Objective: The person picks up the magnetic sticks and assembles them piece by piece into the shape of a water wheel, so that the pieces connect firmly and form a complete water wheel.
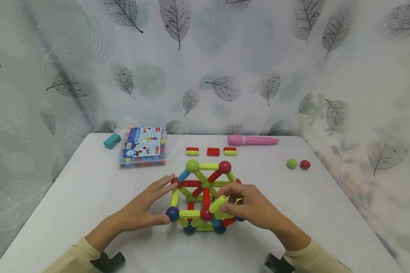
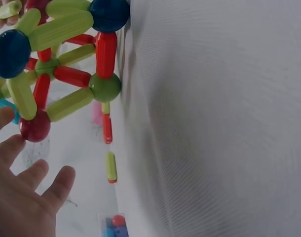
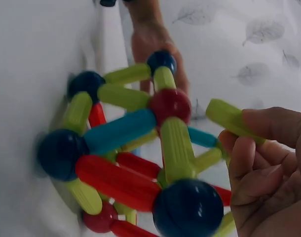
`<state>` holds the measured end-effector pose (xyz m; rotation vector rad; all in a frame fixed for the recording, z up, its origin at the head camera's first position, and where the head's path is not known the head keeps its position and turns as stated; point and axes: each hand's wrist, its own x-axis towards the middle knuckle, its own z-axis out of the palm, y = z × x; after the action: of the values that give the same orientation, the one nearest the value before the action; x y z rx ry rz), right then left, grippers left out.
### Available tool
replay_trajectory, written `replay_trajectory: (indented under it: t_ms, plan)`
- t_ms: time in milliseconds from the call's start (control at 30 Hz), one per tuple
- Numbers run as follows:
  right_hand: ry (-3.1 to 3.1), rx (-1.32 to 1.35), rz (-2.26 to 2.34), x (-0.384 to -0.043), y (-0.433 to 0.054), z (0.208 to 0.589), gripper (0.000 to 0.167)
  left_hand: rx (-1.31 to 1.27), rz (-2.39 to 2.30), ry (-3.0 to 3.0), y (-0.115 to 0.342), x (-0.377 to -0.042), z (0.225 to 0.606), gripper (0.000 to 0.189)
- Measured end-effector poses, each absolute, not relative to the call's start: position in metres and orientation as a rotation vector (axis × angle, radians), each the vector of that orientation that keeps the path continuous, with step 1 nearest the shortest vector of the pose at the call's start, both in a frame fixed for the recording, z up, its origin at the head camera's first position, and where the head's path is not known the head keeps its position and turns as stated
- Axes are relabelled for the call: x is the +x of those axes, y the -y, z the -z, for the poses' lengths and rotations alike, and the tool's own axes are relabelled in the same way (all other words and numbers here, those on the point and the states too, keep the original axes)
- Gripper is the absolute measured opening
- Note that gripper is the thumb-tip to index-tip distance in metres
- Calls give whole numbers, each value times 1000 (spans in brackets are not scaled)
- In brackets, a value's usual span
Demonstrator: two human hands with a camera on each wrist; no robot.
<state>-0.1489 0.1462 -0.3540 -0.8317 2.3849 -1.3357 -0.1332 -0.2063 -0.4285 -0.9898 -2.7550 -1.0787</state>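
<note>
A magnetic stick-and-ball structure [image 1: 190, 214] of green, red and blue rods with coloured balls stands on the white table. My right hand [image 1: 256, 206] pinches a yellow-green magnetic rod [image 3: 228, 117] between thumb and fingers. In the right wrist view one end of this rod points toward the front red ball [image 3: 170, 108], with a gap between them. On the structure's left side, my left hand [image 1: 141, 208] has its fingers extended, fingertips at the upper red ball [image 1: 176, 182] and thumb at the navy ball [image 1: 172, 214]. The right hand hides part of the structure's right side.
Behind the structure lie short red and green rods [image 1: 213, 152] in small groups. A clear box of balls [image 1: 142, 148] and a teal block [image 1: 112, 141] are at the back left. A pink tube [image 1: 253, 140] lies at the back; loose green [image 1: 292, 163] and red [image 1: 305, 164] balls rest at right.
</note>
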Motion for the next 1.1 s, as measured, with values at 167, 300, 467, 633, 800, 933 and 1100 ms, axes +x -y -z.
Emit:
replay_trajectory:
  t_ms: [167,300,467,633,800,933,1100]
  plan:
    - [-2457,-889,1224,-144,-136,356,22,-1036,969,2732,205,-131,427,78]
    - [-2539,-929,1161,-145,-136,357,23,-1039,959,2729,204,-131,427,76]
    - [-2594,-917,1118,-146,-141,353,24,-1037,965,2732,203,-131,426,75]
    - [-2576,-934,1111,-146,-141,351,24,-1032,979,2732,203,-131,425,75]
    - [-2558,-935,1115,-145,-141,352,26,-1034,985,2728,204,-130,426,75]
    - [-2547,-956,1133,-148,-149,352,34,-1029,996,2725,204,-130,427,75]
    - [-2631,-883,1445,-181,-193,353,33,-1027,999,2726,204,-130,427,75]
